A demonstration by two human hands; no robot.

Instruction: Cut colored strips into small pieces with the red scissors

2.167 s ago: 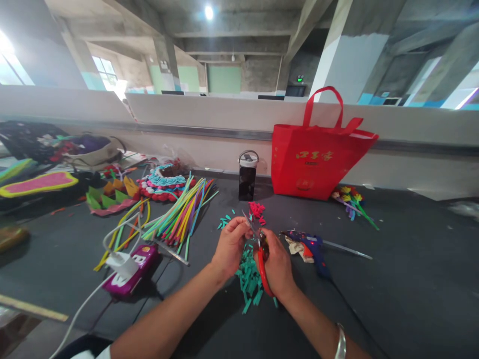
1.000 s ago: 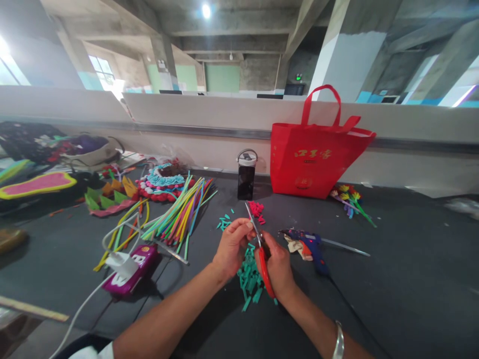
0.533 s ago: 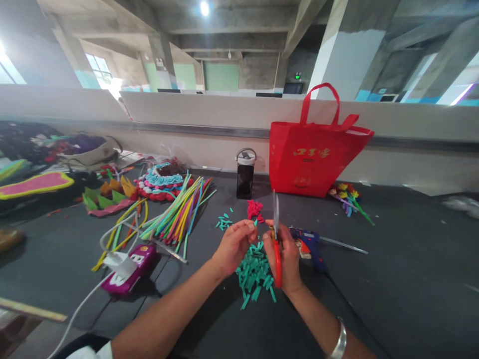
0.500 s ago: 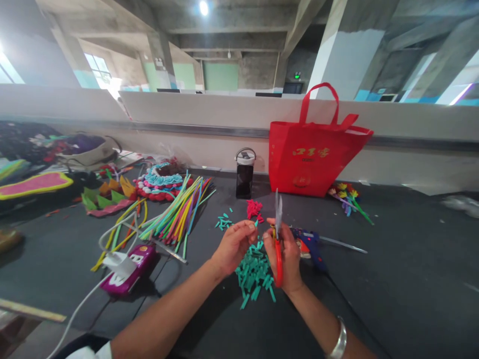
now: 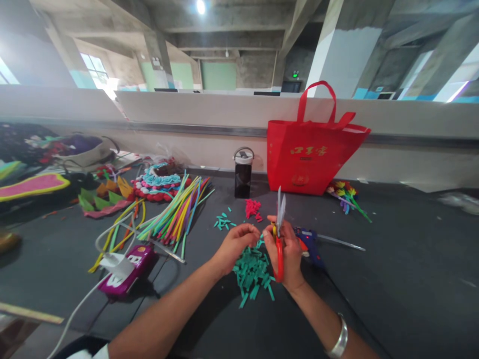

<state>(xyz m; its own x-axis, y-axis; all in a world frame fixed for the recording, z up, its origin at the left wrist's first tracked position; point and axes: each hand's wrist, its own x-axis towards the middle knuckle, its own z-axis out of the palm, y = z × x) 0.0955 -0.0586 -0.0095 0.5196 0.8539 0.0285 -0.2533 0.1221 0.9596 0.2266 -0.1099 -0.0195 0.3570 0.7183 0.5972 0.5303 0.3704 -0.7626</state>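
Note:
My right hand (image 5: 290, 254) is closed around a pair of scissors (image 5: 279, 249) with orange-red handles. Their blades point up and stand slightly apart. Just left of them, my left hand (image 5: 239, 248) is closed with its thumb and fingertips together and bent down over a heap of short teal strips (image 5: 254, 276). Whatever lies between those fingertips is hidden. Beyond my left hand lie a smaller scatter of teal strips (image 5: 223, 222) and a little pile of red pieces (image 5: 253, 209).
A blue glue gun (image 5: 312, 247) lies right of my right hand. Behind stand a dark bottle (image 5: 243, 177) and a red bag (image 5: 314, 159). To the left are a bundle of coloured pipe cleaners (image 5: 179, 207), a purple power strip (image 5: 130, 274) with a white plug, and craft flowers (image 5: 159, 182).
My left fingertips have turned downward, and the small teal piece seen between them is out of sight. The scissor blades have spread a little wider. The view has shifted slightly.

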